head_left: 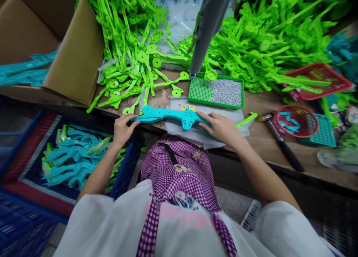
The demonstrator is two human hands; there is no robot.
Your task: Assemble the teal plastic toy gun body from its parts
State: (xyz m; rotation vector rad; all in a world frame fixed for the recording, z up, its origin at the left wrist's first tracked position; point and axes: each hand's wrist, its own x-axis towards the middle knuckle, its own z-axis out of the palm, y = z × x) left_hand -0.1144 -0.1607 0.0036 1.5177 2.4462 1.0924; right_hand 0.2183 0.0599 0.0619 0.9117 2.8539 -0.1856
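Observation:
A long teal plastic part (pixel 170 116) lies across a white cloth (pixel 207 134) at the front edge of the workbench. My left hand (pixel 122 129) grips its left end, fingers curled round it. My right hand (pixel 222 127) presses down on its right end near the wide round section, fingers closed over it. Just behind the part sits a green tray (pixel 198 91) holding a heap of small silver screws (pixel 226 92). A grey powered screwdriver (pixel 208 25) hangs down over the tray's left corner.
Heaps of bright green plastic parts (pixel 265 40) cover the back of the bench. A cardboard box (pixel 75 52) stands at left. A blue crate (pixel 127 167) below holds finished teal pieces. A hammer (pixel 279 141), a round red basket (pixel 298 121) and a red tray (pixel 319 81) lie at right.

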